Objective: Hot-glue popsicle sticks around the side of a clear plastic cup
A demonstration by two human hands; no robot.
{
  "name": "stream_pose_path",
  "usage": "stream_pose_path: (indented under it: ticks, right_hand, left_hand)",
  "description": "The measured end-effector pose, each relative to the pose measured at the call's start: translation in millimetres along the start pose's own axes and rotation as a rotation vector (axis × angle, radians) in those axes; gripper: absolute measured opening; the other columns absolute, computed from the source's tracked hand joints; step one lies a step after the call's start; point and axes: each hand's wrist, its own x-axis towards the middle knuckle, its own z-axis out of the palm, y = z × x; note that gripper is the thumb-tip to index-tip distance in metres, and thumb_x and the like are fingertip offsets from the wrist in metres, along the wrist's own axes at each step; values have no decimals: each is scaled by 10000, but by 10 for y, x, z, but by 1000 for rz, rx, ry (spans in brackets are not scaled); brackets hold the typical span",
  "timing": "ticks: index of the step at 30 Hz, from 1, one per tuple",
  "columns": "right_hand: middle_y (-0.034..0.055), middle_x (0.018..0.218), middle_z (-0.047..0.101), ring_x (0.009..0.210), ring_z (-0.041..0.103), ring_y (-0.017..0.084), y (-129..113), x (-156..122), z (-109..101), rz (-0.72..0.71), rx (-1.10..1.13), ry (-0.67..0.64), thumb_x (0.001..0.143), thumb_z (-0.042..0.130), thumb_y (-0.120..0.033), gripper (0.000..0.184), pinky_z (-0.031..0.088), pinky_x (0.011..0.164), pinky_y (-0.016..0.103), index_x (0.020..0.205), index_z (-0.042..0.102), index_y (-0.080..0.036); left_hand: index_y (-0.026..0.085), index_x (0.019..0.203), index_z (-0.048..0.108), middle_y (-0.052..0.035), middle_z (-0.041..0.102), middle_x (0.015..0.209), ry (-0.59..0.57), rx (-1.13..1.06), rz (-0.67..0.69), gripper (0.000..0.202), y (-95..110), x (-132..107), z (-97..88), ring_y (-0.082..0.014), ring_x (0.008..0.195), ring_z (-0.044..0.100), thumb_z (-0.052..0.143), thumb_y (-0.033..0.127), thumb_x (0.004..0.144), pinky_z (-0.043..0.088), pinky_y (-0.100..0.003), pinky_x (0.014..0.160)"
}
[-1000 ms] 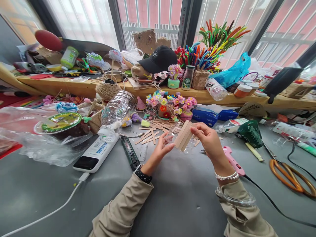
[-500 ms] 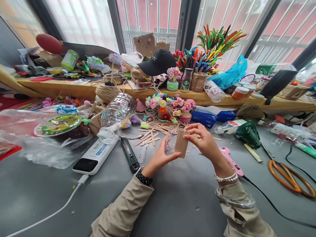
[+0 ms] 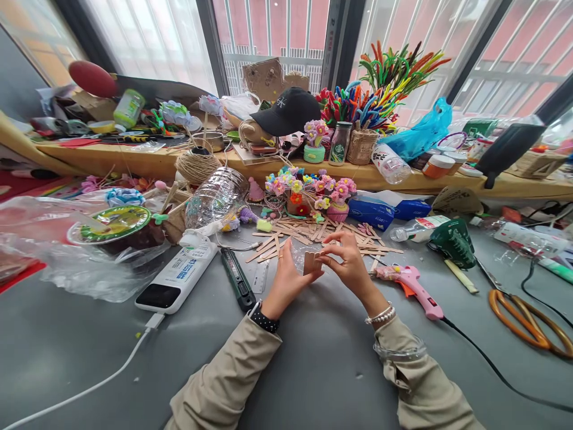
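Note:
A small panel of wooden craft sticks (image 3: 310, 263), side by side with rounded tops, stands upright between my hands above the table. My right hand (image 3: 348, 263) pinches its upper right edge between thumb and fingertips. On the other side, my left hand (image 3: 289, 279) has its thumb along the panel's lower edge and its fingers raised at the left, with the panel between them. Clear plastic wrap (image 3: 304, 251) lies just behind the panel. Beyond my hands a pile of loose craft sticks (image 3: 295, 230) spreads over the table.
A pink glue gun (image 3: 416, 286) and orange-handled scissors (image 3: 528, 316) lie at the right. Left of my hands are a utility knife (image 3: 237, 280), a ruler (image 3: 261, 276) and a white power bank (image 3: 176, 278) with its cable. Pipe-cleaner flowers (image 3: 340, 194) stand behind the sticks.
The panel has moved left and down and is turned, so less of its face shows. My right hand has shifted left with it, uncovering more of the glue gun.

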Motion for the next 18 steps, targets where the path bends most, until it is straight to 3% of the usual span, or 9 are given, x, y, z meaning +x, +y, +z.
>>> stream_pose_path:
  ticks: [7, 12, 15, 18]
  right_hand:
    - [55, 903, 550, 940, 451, 207, -7, -1, 36, 15, 24, 21, 731, 577, -349, 136, 349, 868, 398, 720, 647, -232]
    - [50, 895, 549, 925, 468, 190, -3, 16, 9, 30, 95, 36, 723, 587, -356, 147, 364, 856, 372, 730, 657, -227]
    - [45, 853, 537, 881, 485, 178, -8, 35, -61, 102, 144, 110, 710, 591, -386, 183, 387, 813, 343, 718, 655, -215]
    - [17, 738, 512, 704, 485, 135, -12, 55, -152, 240, 212, 177, 713, 578, -410, 224, 405, 659, 279, 693, 625, -192]
  left_hand:
    - [149, 1272, 248, -170, 303, 1332, 33, -36, 14, 926, -35, 24, -6, -267, 1244, 286, 717, 410, 518, 226, -380, 1014]
    - [116, 1298, 204, -191, 271, 1357, 45, 23, -3, 970, -47, 39, -7, -269, 1262, 261, 716, 410, 528, 229, -384, 1022]
    - [104, 1316, 164, -209, 227, 1381, 28, 85, -14, 1008, -34, 45, -12, -282, 1283, 216, 710, 433, 536, 211, -405, 1035]
    - [110, 1320, 162, -221, 197, 1388, 65, 136, 37, 1053, 7, 35, -30, -311, 1293, 173, 715, 488, 507, 200, -449, 1036]
